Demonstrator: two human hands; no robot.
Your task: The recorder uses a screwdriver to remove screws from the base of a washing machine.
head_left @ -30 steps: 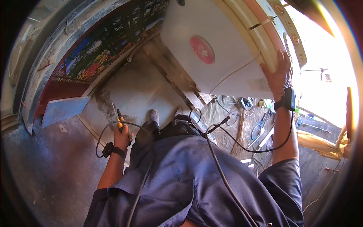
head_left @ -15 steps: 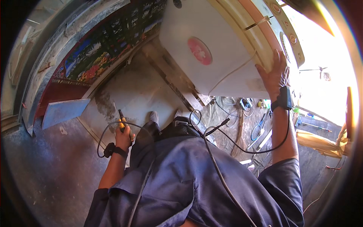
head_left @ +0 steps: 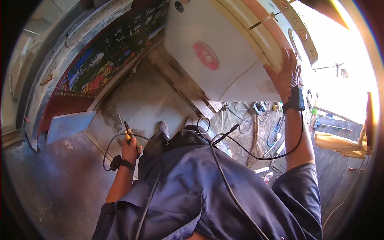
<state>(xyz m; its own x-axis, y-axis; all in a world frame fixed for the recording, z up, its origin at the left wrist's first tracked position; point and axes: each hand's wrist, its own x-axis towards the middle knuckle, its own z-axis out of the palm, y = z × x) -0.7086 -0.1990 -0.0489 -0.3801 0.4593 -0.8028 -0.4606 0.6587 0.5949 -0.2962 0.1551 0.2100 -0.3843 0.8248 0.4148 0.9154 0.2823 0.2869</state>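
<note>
A white washing machine (head_left: pixel 236 60) with a pink oval sticker (head_left: pixel 206 55) and a dial-bearing control panel (head_left: pixel 301 30) fills the upper middle. My right hand (head_left: pixel 285 76) lies open against its beige top edge, thumb apart from the fingers. Low at the left, my left hand (head_left: pixel 130 150) is closed round yellow-handled pliers (head_left: pixel 127 134). A thin metal shaft, which looks like a screwdriver (head_left: pixel 120 119), sticks up beside the pliers from the same grip; its handle is mostly hidden. Along the machine's side runs a thin pale cord (head_left: pixel 240 77).
Wooden planks (head_left: pixel 180 82) lie by the machine's base. A blue-grey panel (head_left: pixel 71 126) leans below a colourful picture panel (head_left: pixel 108 66) at left. Cables, tools and a broom (head_left: pixel 255 140) lie on a cloth at right, near a yellow bundle (head_left: pixel 340 145). Black cables (head_left: pixel 228 180) cross my front.
The view has shifted slightly, so the washing machine appears a little further left. My right hand stays on its edge, and my left hand still grips the tools.
</note>
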